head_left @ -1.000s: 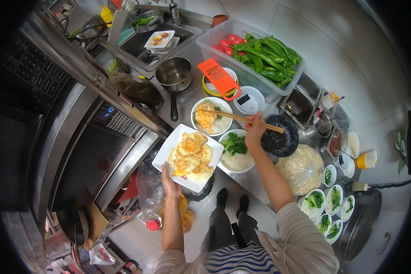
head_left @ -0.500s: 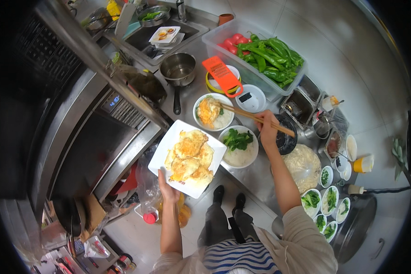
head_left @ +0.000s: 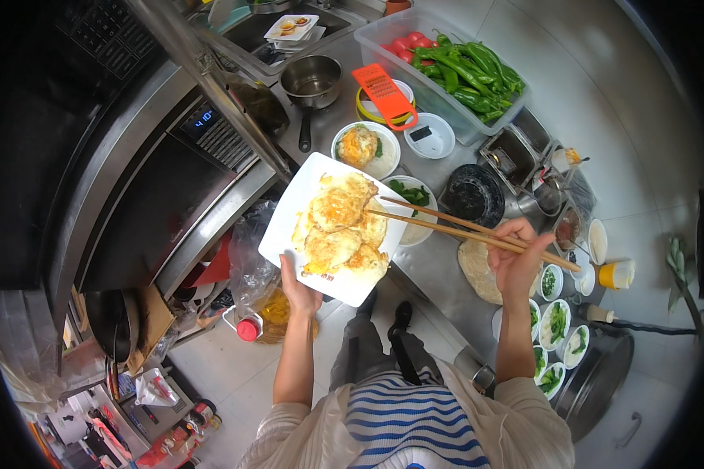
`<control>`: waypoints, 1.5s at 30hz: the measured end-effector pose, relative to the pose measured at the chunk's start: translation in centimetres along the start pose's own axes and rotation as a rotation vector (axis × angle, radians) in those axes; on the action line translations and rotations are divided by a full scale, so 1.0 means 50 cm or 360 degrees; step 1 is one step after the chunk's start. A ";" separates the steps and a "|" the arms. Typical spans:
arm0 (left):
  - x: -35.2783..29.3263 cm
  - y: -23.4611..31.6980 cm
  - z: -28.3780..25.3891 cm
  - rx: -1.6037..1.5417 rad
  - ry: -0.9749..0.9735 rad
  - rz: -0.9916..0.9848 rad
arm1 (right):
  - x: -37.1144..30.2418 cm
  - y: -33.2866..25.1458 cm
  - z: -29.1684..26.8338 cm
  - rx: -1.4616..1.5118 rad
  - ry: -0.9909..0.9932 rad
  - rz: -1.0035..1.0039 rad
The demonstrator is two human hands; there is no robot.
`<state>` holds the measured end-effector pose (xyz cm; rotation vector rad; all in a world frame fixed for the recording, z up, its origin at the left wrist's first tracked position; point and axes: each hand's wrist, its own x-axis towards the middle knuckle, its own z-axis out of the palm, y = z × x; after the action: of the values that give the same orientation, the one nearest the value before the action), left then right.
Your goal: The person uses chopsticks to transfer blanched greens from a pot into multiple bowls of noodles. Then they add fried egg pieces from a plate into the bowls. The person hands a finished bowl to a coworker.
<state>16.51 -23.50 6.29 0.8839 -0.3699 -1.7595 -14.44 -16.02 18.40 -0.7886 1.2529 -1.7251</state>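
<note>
My left hand [head_left: 299, 291] is closed on the lower left edge of a square white plate [head_left: 292, 187]. Several fried eggs [head_left: 338, 227] lie piled on it. Held in my right hand [head_left: 516, 258] is a pair of long wooden chopsticks [head_left: 461, 227], their tips apart at the right side of the eggs. Beyond the plate, a white bowl of rice [head_left: 381, 162] has a fried egg [head_left: 359, 146] and some greens on top. A second bowl, with greens [head_left: 408, 192] over rice, is partly covered by the plate and chopsticks.
A clear bin [head_left: 368, 47] holds green peppers and tomatoes. Near it are an orange grater [head_left: 383, 94], a saucepan [head_left: 311, 80], a black bowl [head_left: 474, 195] and metal containers [head_left: 508, 156]. Several small bowls of greens [head_left: 555, 324] stand at right. A microwave-like appliance [head_left: 215, 133] is at left.
My right hand has drawn back to the right, and the chopsticks have moved from the far rice bowl to the eggs on the plate. The plate has shifted slightly up and right.
</note>
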 end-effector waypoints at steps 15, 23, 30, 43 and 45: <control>-0.032 -0.031 0.025 0.0072 -0.0100 -0.0027 | -0.010 0.133 0.014 0.0279 0.0377 0.0058; -0.026 -0.055 0.009 0.0117 -0.0085 -0.0040 | 0.005 0.191 0.012 0.0552 0.0409 -0.0038; 0.004 -0.081 -0.051 0.0127 0.0071 -0.0078 | -0.009 0.252 -0.026 0.0742 0.0978 0.0339; 0.007 -0.094 -0.195 0.0218 0.0192 -0.0213 | 0.007 0.318 -0.130 0.0506 0.1178 0.0506; 0.009 -0.095 -0.211 0.0229 0.0192 -0.0219 | 0.023 0.316 -0.134 0.0461 0.1164 0.0435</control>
<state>20.76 -20.36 -4.02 1.1362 -0.3672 -1.8111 -16.49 -16.50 1.35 0.2135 1.4338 -1.9650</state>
